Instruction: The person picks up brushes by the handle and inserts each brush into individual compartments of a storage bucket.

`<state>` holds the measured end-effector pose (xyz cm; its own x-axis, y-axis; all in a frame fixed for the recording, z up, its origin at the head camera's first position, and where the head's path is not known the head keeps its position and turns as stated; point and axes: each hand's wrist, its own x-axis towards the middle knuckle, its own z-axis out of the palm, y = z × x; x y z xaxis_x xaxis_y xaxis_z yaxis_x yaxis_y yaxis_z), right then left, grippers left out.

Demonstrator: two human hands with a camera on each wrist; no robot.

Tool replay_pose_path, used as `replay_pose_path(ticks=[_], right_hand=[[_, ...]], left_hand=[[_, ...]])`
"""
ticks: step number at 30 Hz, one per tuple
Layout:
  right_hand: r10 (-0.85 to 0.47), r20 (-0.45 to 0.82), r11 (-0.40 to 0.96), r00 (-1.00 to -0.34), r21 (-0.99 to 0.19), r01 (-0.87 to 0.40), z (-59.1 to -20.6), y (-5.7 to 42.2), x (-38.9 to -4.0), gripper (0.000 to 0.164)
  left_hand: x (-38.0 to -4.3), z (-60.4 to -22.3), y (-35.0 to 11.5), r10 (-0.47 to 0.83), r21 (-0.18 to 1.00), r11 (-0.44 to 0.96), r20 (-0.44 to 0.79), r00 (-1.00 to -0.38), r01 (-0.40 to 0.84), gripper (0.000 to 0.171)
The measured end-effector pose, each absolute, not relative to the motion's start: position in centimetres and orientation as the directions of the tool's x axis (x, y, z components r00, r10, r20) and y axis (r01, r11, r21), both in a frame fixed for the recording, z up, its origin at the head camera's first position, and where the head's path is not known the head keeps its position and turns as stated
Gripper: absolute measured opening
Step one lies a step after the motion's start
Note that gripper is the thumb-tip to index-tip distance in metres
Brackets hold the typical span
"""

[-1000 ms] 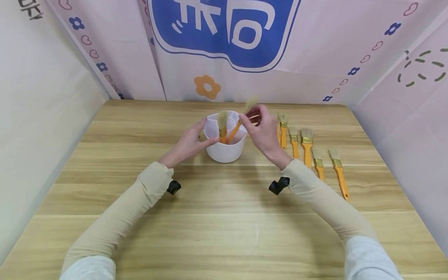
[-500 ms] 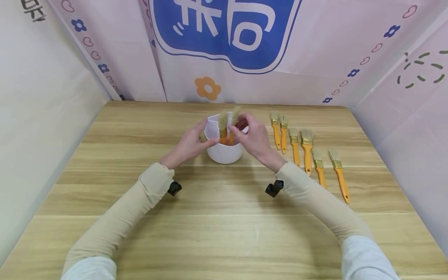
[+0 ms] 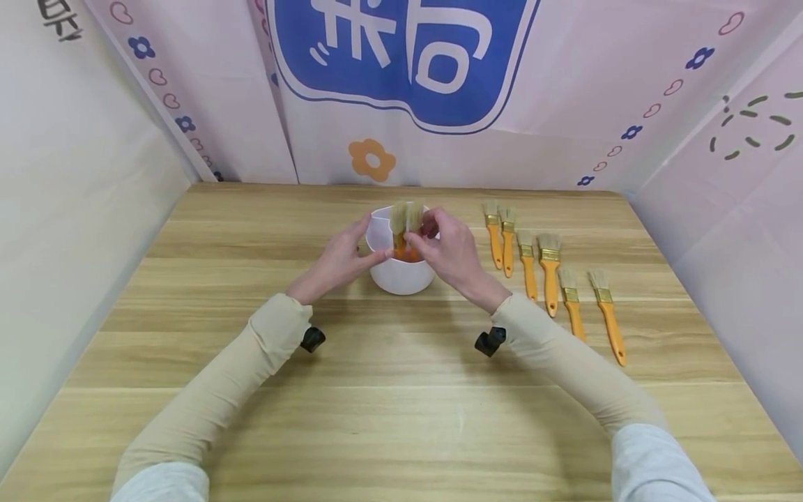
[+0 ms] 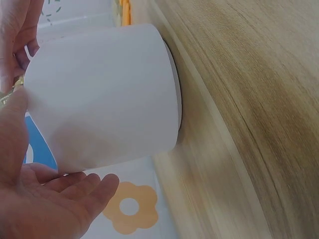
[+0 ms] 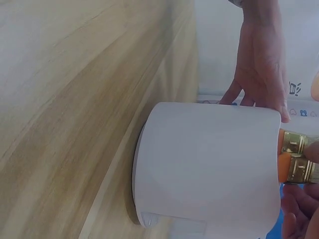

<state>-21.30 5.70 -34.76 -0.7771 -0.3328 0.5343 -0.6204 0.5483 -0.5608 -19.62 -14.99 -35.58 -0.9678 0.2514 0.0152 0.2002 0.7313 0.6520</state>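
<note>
A white divided pot stands upright on the table. My left hand holds it at the left, thumb on the front rim and fingers along the side wall, as the left wrist view also shows. Inside the pot, bristles up, is one paintbrush with an orange handle. Beside it my right hand pinches a second paintbrush near its brass ferrule. Both handles go down into the pot, where their lower ends are hidden.
Several more orange-handled paintbrushes lie at the right, bristles toward the back wall, among them a wide brush and an outermost brush. The wooden table meets a printed sheet at the back.
My right hand has moved left and slightly down, bringing its paintbrush from a slant over the pot's right rim to upright beside the other brush. My left hand has stayed on the pot.
</note>
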Motion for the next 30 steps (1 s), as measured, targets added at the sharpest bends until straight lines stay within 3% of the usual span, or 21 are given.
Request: replay_pose_path(ticks=[13, 23, 30], right_hand=[[-0.34, 0.543, 0.595, -0.768, -0.509, -0.623, -35.2, 5.5, -21.3, 0.032], [-0.282, 0.529, 0.542, -0.8, -0.6, -0.588, -35.3, 7.1, -21.4, 0.037], [-0.198, 0.408, 0.611, -0.891, -0.659, -0.438, -36.3, 10.6, -21.9, 0.036]], left_hand=[[-19.7, -35.8, -15.0, 0.257, 0.656, 0.724, 0.033, -0.966, 0.215, 0.088], [-19.6, -36.0, -15.0, 0.256, 0.65, 0.728, 0.036, -0.966, 0.217, 0.088], [-19.7, -36.0, -14.8, 0.246, 0.647, 0.735, 0.023, -0.969, 0.202, 0.088]])
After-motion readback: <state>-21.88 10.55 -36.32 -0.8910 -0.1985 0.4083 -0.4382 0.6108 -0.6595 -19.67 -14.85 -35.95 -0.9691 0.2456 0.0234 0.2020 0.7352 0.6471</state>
